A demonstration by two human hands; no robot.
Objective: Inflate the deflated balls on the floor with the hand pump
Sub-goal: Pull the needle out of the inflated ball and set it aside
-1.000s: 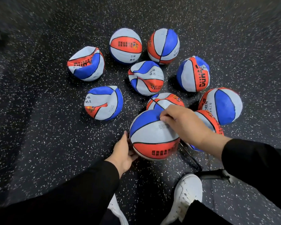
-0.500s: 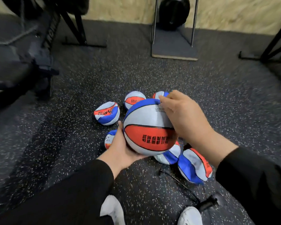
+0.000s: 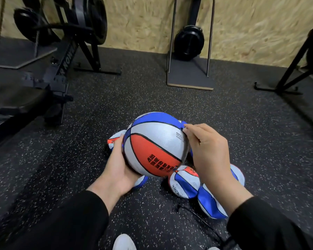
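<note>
While it is held up off the floor, the round ball (image 3: pixel 155 147), blue, white and orange with black print, sits in the left hand (image 3: pixel 118 170), whose palm cups its lower left side with the fingers wrapped behind. The right hand (image 3: pixel 208 152) lies against the ball's right side, thumb and forefinger pressed together at its upper edge; whether they pinch anything cannot be told. Below, crumpled deflated balls (image 3: pixel 185 184) lie bunched on the floor (image 3: pixel 242 123), black rubber flecked with white. A thin black hose (image 3: pixel 202 221) trails beside them, near a white shoe (image 3: pixel 124 242). Farther off stand a rowing machine (image 3: pixel 61 56), a dark board with metal uprights (image 3: pixel 190 76), and a chipboard wall (image 3: pixel 251 24).
</note>
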